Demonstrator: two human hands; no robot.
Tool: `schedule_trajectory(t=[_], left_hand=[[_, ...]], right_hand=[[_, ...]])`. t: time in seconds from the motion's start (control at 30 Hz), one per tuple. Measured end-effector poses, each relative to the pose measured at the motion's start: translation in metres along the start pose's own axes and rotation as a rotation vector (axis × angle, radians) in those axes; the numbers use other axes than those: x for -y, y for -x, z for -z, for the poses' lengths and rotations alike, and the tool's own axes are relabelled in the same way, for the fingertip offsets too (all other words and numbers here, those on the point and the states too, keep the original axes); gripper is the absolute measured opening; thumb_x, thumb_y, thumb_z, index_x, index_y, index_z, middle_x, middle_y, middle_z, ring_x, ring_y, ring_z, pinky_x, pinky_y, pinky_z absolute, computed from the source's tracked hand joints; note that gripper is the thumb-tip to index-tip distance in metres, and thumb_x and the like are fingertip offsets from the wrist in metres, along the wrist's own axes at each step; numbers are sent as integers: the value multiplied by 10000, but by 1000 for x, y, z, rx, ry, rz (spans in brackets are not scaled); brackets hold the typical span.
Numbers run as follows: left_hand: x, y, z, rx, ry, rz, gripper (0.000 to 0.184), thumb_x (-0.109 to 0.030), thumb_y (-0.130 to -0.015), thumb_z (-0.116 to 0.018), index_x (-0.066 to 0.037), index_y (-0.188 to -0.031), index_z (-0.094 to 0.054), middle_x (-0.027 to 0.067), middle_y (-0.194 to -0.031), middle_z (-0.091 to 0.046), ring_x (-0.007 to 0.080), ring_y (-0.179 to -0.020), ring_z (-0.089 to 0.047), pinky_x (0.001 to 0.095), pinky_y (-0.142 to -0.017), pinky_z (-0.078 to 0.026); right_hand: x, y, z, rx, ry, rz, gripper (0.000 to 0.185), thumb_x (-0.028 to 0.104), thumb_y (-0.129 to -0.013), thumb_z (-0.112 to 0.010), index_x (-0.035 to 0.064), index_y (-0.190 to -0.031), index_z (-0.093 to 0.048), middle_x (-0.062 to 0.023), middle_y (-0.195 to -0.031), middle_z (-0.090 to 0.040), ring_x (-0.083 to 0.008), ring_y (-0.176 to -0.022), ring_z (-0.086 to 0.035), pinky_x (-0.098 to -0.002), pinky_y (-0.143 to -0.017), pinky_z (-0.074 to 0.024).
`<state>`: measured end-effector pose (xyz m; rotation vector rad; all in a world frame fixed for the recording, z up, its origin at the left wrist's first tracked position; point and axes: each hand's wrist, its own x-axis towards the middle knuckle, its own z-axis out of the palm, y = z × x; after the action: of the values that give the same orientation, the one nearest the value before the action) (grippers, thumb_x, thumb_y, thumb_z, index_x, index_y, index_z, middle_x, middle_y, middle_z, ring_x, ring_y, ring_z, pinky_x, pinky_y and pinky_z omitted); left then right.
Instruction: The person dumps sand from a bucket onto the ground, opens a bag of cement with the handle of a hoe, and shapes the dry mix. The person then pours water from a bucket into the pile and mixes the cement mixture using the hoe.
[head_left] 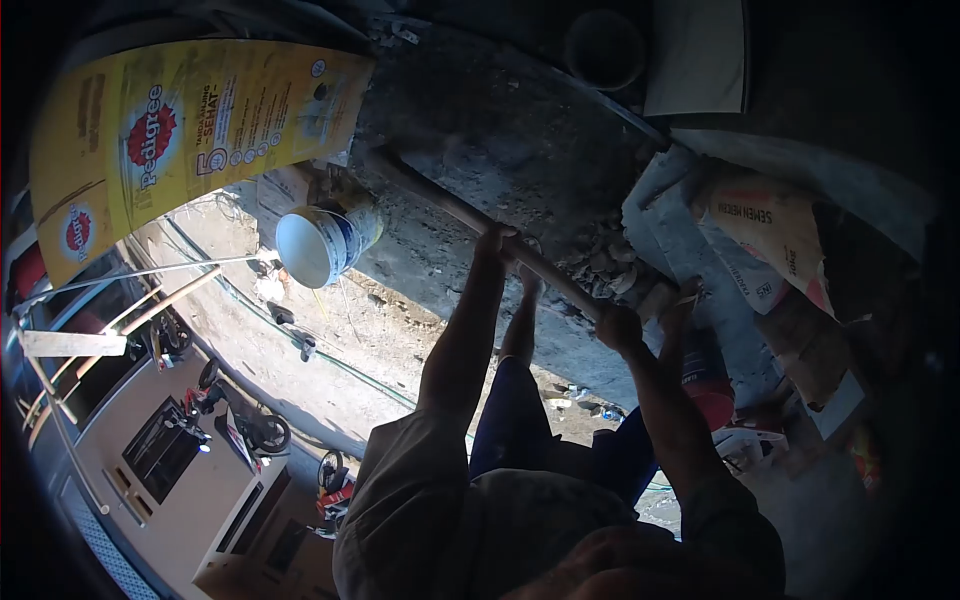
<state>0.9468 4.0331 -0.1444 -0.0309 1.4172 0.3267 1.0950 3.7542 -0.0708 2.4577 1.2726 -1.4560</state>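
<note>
A dark, rough ground surface (560,150) spreads in front of the person, its outer edge meeting a sunlit dirt strip (385,325). A large yellow sheet (250,110) printed with "Pedigree" curves across the upper left. On the right, crumpled cement sacks (765,225) lie in shade, one lettered "SEMEN".

A long wooden handle (562,274) slants across the middle, from near the sheet's corner down to the person's right side. Both hands are closed around it. The left hand (497,244) grips it partway along, with a long stretch of wood running past that fist toward the upper left, where the far end sinks into shadow and its shape cannot be told. The right hand (620,328) is wrapped around the lower end, apart from the left, with bare wood between the two fists.

A pale bucket (308,248) lies tipped on its side near the yellow sheet, well apart from the left hand. A red-bottomed bucket (708,385) is beside the right forearm. Small broken rubble (610,262) lies near the handle, between the fists and the sacks.
</note>
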Motion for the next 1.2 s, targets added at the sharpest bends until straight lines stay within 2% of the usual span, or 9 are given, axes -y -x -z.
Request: schedule_trajectory(t=[0.27, 0.5, 0.63, 0.67, 0.73, 0.87, 1.03, 1.07, 1.2], left_hand=[[13, 13, 4, -54, -124, -55, 300, 80, -719, -585, -57, -964, -480, 105, -871, -544, 296, -804, -574, 484, -771, -508], [-2, 52, 10, 70, -67, -173, 265, 72, -681, -601, -76, -859, -471, 64, -820, -509, 256, -740, -543, 417, -661, -486], [-25, 90, -6, -3, -32, -162, 469, 70, -730, -585, -110, -1124, -405, 81, -1000, -516, 253, -911, -560, 454, -811, -489], [-16, 108, -12, -16, -26, -177, 406, 65, -725, -593, -97, -1060, -432, 73, -942, -516, 252, -886, -562, 445, -781, -486], [2, 146, -24, -22, -16, -221, 280, 53, -714, -610, -71, -931, -484, 58, -827, -517, 249, -835, -566, 428, -720, -481], [54, 237, -42, 111, -303, -53, 282, -88, -768, -680, -120, -1012, -542, 44, -958, -597, 211, -982, -565, 448, -860, -408], [158, 388, -95, 569, -647, -24, 174, -135, -897, -601, -71, -1056, -577, 48, -1038, -582, 161, -1045, -553, 343, -917, -441], [178, 415, -103, 611, -442, 108, 170, -124, -926, -565, -64, -1085, -561, 65, -1072, -569, 178, -1083, -543, 380, -968, -427], [249, 496, -143, 825, -612, 383, 290, -82, -882, -643, -60, -1138, -507, 115, -1255, -532, 254, -1221, -489, 440, -1051, -378]], right_hand=[[1, 16, -18, -22, -71, -13, 224, 212, -726, -627, 71, -895, -667, -183, -766, -668, -366, -732, -665, -480, -673, -537], [7, 24, -4, -70, -123, 123, 194, 221, -728, -617, 83, -859, -654, -166, -745, -666, -354, -711, -663, -487, -672, -533], [17, 40, 28, -135, -146, 141, 186, 227, -763, -586, 111, -896, -648, -144, -759, -671, -339, -719, -669, -492, -668, -528], [15, 51, 33, -148, -139, 142, 192, 236, -782, -571, 117, -913, -646, -137, -766, -674, -334, -727, -672, -490, -675, -528], [5, 84, 52, -125, -127, 160, 179, 238, -785, -575, 117, -900, -640, -129, -767, -674, -335, -725, -672, -484, -665, -528], [-36, 177, 66, -210, -168, 129, 196, 223, -776, -596, 118, -937, -633, -124, -764, -669, -329, -723, -668, -476, -671, -525], [-124, 357, 68, -459, -111, 32, 113, 199, -685, -654, 123, -728, -583, -90, -645, -592, -313, -618, -612, -418, -589, -492], [-132, 399, 79, -515, -103, 21, 123, 193, -656, -669, 123, -670, -569, -86, -617, -571, -311, -591, -597, -407, -565, -481], [-144, 539, 94, -664, -43, -159, 140, 138, -579, -678, 128, -598, -539, -93, -589, -544, -315, -564, -570, -419, -538, -447]])
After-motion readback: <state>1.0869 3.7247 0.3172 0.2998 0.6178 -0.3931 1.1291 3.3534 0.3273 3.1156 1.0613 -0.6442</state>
